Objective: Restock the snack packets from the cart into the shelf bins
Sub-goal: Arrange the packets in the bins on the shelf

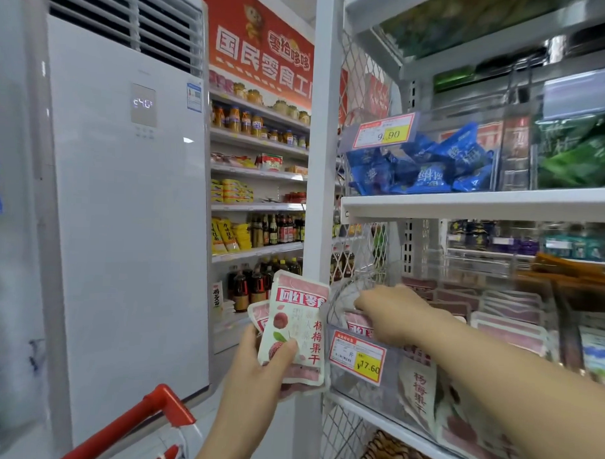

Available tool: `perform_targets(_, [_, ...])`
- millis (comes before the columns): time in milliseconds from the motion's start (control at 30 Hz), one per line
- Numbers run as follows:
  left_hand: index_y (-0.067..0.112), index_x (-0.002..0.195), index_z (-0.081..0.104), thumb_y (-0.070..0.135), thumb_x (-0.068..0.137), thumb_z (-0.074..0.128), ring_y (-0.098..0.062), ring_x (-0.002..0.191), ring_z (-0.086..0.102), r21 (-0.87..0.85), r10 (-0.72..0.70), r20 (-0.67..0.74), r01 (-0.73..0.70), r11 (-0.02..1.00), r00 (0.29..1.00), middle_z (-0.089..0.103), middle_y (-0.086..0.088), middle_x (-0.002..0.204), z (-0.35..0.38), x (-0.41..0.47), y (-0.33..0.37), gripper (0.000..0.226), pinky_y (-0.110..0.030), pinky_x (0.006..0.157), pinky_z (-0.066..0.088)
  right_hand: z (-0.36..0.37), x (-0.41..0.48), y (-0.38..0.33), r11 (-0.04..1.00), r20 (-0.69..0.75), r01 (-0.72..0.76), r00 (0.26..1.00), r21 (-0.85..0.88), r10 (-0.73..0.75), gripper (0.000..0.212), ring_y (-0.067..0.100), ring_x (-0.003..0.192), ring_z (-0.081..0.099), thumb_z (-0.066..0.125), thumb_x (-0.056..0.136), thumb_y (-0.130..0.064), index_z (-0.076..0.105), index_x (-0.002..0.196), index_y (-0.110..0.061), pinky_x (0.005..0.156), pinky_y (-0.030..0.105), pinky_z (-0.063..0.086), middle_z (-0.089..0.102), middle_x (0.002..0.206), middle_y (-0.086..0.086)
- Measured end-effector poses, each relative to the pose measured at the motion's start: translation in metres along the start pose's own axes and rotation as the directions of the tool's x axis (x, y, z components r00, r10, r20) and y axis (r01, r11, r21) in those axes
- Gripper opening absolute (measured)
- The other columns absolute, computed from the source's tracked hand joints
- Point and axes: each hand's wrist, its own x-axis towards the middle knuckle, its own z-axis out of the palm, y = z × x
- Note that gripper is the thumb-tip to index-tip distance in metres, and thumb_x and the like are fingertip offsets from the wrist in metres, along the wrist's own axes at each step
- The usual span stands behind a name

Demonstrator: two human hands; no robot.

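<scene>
Packets stand gripped in the left hand; outstretched right hand pinches another packet inside the bin.

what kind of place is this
Most likely a snack shop or small grocery: a yellow price tag on a clear shelf bin of bagged snacks, far shelves lined with jars and bottles, and a red cart handle. The left hand holds pink snack packets.

tall white floor-standing air conditioner, display lit, left of the left hand | red-orange wall banner with white characters, high above it | white wall shelves of jars and bottles, beyond it | white steel upright post, between left hand and right hand
</scene>
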Motion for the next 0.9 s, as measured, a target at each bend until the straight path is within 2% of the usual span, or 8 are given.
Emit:
perform_targets(133, [0.027,0.113,0.056,0.009,0.099,0.058,-0.019,0.072,0.077,0.001,-0.015,-0.001,0.015,1.000,1.000,0.078,0.008,0.090,0.003,-0.001,0.001,0.023,-0.044,0.076,0.060,0.003,0.001,0.008,0.994,0.063,-0.058,0.997,0.091,0.053,0.016,0.026,0.093,0.060,0.062,0.085,-0.014,0.048,0.078,-0.020,0.085,0.038,0.049,0.056,0.087,-0.001])
perform_targets(200, [0.028,0.113,0.056,0.010,0.099,0.058,-0.016,0.071,0.076,0.009,-0.012,0.013,0.012,1.000,1.000,0.077,0.010,0.089,0.004,0.000,0.003,0.023,-0.042,0.074,0.059,0.001,-0.001,0.013,0.977,0.063,-0.094,0.995,0.189,0.084,0.025,0.023,0.089,0.059,0.074,0.083,-0.033,0.055,0.089,-0.019,0.084,0.036,0.046,0.059,0.088,-0.004])
perform_targets(300, [0.028,0.116,0.055,0.012,0.100,0.057,-0.016,0.073,0.076,0.032,0.009,0.075,-0.011,0.999,0.997,0.077,0.011,0.089,0.008,0.002,0.009,0.023,-0.046,0.080,0.058,-0.007,-0.009,0.020,0.962,0.009,-0.114,0.993,0.250,0.115,0.051,0.022,0.106,0.060,0.078,0.077,-0.053,0.059,0.116,-0.026,0.094,0.039,0.043,0.064,0.112,-0.007])
perform_targets(467, [0.029,0.121,0.053,0.014,0.100,0.058,-0.022,0.082,0.077,0.087,0.033,0.160,-0.048,0.995,0.987,0.078,0.009,0.096,0.015,0.009,0.016,0.026,-0.035,0.072,0.060,-0.015,-0.025,0.026,0.906,-0.112,-0.092,0.982,0.413,0.151,0.041,0.012,0.099,0.062,0.071,0.087,-0.046,0.061,0.121,-0.026,0.094,0.037,0.051,0.066,0.115,-0.010])
perform_targets(533, [0.028,0.122,0.053,0.015,0.099,0.060,-0.025,0.085,0.077,0.093,0.025,0.189,-0.044,0.995,0.982,0.078,0.006,0.100,0.015,0.013,0.018,0.028,-0.035,0.072,0.060,-0.026,-0.029,0.029,0.734,-0.275,-0.005,0.926,0.680,0.260,0.028,0.009,0.093,0.065,0.061,0.096,-0.037,0.064,0.121,-0.023,0.089,0.034,0.055,0.068,0.113,-0.008])
perform_targets(633, [0.026,0.126,0.053,0.016,0.097,0.063,-0.026,0.091,0.076,0.087,0.021,0.249,-0.044,0.995,0.968,0.077,0.003,0.105,0.019,0.018,0.021,0.032,-0.038,0.075,0.061,-0.044,-0.040,0.028,0.357,-0.196,0.117,0.961,0.927,0.196,0.030,0.009,0.093,0.069,0.060,0.094,-0.044,0.061,0.120,-0.029,0.084,0.032,0.058,0.070,0.112,-0.009])
perform_targets(733, [0.023,0.125,0.052,0.010,0.097,0.062,-0.025,0.086,0.077,0.064,0.035,0.294,-0.056,0.996,0.955,0.078,0.001,0.101,0.029,0.018,0.028,0.032,-0.035,0.069,0.062,-0.043,-0.048,0.023,0.426,-0.126,0.119,0.992,0.897,-0.013,0.032,0.012,0.082,0.073,0.080,0.083,-0.030,0.063,0.110,-0.025,0.065,0.031,0.059,0.076,0.098,-0.007])
perform_targets(900, [0.018,0.119,0.059,0.008,0.095,0.066,-0.018,0.085,0.077,0.031,0.056,0.158,-0.061,0.998,0.986,0.078,0.002,0.099,0.036,0.024,0.023,0.028,-0.034,0.061,0.061,-0.039,-0.047,0.028,0.455,-0.250,0.148,0.952,0.878,0.173,0.032,0.001,0.072,0.071,0.085,0.077,-0.018,0.061,0.098,-0.026,0.063,0.027,0.059,0.074,0.088,-0.006])
